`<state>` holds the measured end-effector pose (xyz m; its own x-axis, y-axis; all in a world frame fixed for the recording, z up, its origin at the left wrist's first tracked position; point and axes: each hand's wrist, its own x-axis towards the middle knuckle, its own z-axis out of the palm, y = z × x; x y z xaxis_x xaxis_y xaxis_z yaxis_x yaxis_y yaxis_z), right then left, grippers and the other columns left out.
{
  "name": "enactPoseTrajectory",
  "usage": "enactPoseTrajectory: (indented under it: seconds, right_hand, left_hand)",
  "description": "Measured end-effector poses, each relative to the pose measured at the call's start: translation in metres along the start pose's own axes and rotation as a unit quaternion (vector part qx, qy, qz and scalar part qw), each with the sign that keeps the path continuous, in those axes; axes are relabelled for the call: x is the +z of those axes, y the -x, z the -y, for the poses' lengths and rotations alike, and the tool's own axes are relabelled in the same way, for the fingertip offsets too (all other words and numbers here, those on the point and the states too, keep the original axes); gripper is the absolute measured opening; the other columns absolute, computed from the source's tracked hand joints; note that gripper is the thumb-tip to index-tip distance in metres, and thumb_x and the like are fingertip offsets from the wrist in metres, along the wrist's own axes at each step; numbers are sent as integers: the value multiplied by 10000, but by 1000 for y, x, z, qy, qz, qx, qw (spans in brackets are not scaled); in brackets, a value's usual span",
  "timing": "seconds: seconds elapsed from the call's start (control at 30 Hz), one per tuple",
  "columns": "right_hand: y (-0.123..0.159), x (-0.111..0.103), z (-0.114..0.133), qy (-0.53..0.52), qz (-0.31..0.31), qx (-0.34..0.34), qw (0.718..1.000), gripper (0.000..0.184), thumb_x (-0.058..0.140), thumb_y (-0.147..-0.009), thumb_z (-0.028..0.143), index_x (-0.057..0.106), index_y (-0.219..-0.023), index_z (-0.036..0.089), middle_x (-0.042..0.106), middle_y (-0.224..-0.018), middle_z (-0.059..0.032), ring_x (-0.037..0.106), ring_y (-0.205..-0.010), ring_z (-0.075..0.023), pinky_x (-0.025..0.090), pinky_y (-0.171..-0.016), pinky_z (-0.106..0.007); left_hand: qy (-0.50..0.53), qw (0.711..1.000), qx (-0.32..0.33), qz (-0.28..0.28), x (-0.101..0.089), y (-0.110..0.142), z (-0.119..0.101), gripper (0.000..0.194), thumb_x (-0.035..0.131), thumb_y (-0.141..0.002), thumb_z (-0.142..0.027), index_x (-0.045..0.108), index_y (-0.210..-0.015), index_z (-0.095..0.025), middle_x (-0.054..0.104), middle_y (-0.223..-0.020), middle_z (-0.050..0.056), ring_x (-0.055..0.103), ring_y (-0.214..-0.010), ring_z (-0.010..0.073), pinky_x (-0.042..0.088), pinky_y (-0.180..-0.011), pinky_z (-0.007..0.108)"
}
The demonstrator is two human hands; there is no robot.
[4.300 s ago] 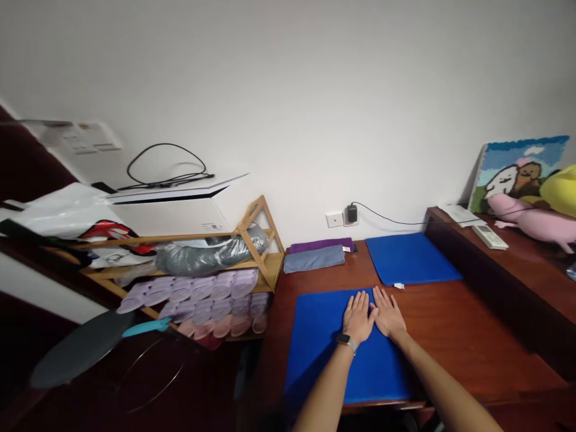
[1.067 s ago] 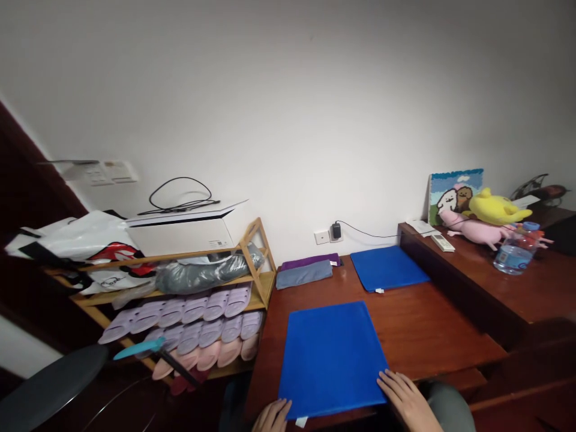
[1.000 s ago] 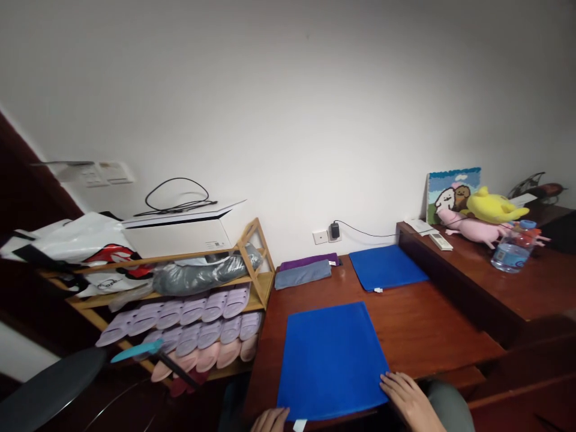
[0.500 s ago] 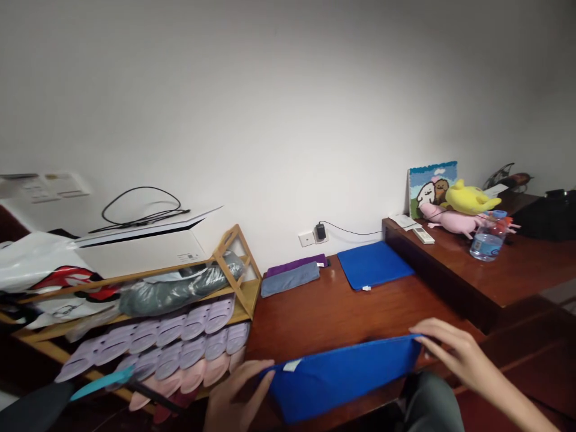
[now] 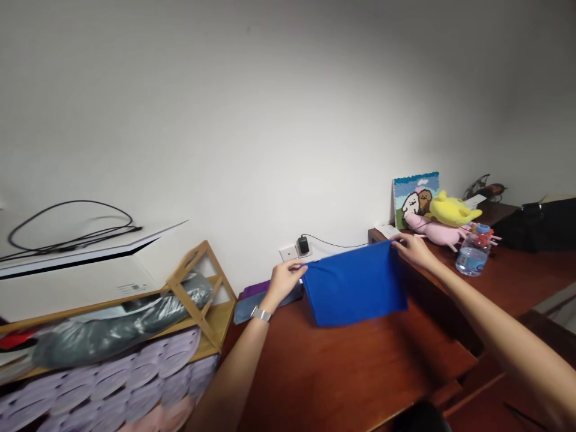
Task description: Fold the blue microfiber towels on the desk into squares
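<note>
I hold a folded blue cloth (image 5: 355, 285) up in the air over the far part of the brown table (image 5: 342, 372). My left hand (image 5: 283, 281) pinches its upper left corner, and a watch sits on that wrist. My right hand (image 5: 411, 249) pinches the upper right corner. The cloth hangs down between both hands, its lower edge close to the tabletop. It covers the spot where a second blue cloth lay, which is hidden now.
Folded grey and purple cloths (image 5: 252, 300) lie by the wall. A raised shelf (image 5: 517, 276) on the right carries plush toys (image 5: 450, 213), a water bottle (image 5: 472, 255) and a picture (image 5: 414, 195). A wooden rack (image 5: 193, 300) with slippers stands left.
Both hands took the near corners of the blue cloth, lifted it off the table's front and carried it forward and up toward the wall. The view swung right.
</note>
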<state>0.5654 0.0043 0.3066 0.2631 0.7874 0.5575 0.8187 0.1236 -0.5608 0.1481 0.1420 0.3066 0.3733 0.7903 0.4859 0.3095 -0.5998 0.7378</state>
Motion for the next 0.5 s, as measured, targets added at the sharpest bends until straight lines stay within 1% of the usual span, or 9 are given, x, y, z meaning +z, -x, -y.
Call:
enactPoseTrajectory:
  seconds: [0.07, 0.1, 0.13, 0.2, 0.27, 0.3, 0.37, 0.43, 0.5]
  right_hand:
    - [-35, 6, -13, 17, -48, 6, 999, 250, 575, -892, 300, 753, -1029, 191, 794, -1071, -101, 729, -992, -249, 538, -982, -399]
    - [-47, 10, -21, 23, -66, 9, 998, 252, 568, -893, 285, 751, -1037, 187, 790, -1082, -103, 724, -1000, -245, 534, -984, -396]
    - [-55, 16, -30, 29, -80, 14, 996, 254, 564, -893, 272, 748, -1044, 185, 786, -1089, -104, 720, -1002, -242, 533, -982, -390]
    - [-57, 32, -53, 48, -94, 28, 994, 258, 554, -894, 248, 739, -1060, 178, 778, -1097, -109, 712, -1020, -243, 528, -981, -380]
    - [-45, 55, -83, 88, -83, 43, 992, 270, 531, -911, 227, 722, -1093, 166, 764, -1118, -124, 697, -1068, -251, 512, -1002, -375]
    - [-34, 69, -98, 118, -62, 54, 990, 285, 508, -929, 216, 707, -1126, 161, 750, -1155, -134, 687, -1099, -253, 503, -1012, -368]
    - [-8, 99, -127, 183, -2, 88, 979, 330, 446, -965, 181, 670, -1208, 162, 708, -1260, -150, 679, -1127, -252, 501, -999, -356]
    - [20, 128, -151, 226, 57, 126, 964, 374, 406, -965, 117, 660, -1234, 175, 678, -1323, -155, 698, -1098, -250, 519, -938, -341]
    - [44, 153, -169, 240, 93, 159, 953, 402, 404, -928, 46, 695, -1173, 177, 694, -1296, -164, 730, -1021, -255, 538, -864, -334]
  left_hand:
    - [-38, 997, 55, -42, 15, -31, 0, 201, 717, -854, -369, 788, -967, -219, 826, -992, 74, 766, -929, 261, 605, -874, 404]
    - [-59, 993, 83, -57, 24, -41, 3, 181, 692, -882, -338, 782, -990, -225, 821, -1009, 70, 760, -945, 255, 594, -892, 403]
    - [-82, 988, 109, -70, 33, -48, 8, 167, 672, -902, -308, 777, -1006, -231, 816, -1021, 66, 753, -960, 251, 582, -911, 407]
    - [-130, 976, 152, -81, 57, -50, 29, 153, 648, -924, -256, 768, -1017, -240, 806, -1033, 61, 737, -991, 253, 559, -947, 424]
    - [-175, 968, 169, -62, 88, -40, 59, 167, 620, -944, -219, 758, -1035, -244, 797, -1049, 60, 722, -1023, 258, 542, -968, 439]
    - [-196, 965, 169, -43, 105, -31, 77, 180, 602, -952, -200, 752, -1041, -243, 792, -1059, 63, 716, -1038, 259, 537, -972, 442]
    - [-228, 961, 157, -4, 143, -8, 110, 209, 565, -956, -158, 743, -1035, -234, 786, -1065, 69, 712, -1044, 257, 542, -950, 434]
    - [-241, 959, 147, 24, 180, 17, 138, 217, 558, -930, -113, 738, -978, -224, 786, -997, 66, 723, -974, 255, 561, -878, 415]
    - [-246, 958, 142, 43, 209, 40, 158, 225, 554, -904, -83, 730, -926, -222, 780, -913, 53, 727, -885, 247, 570, -804, 396]
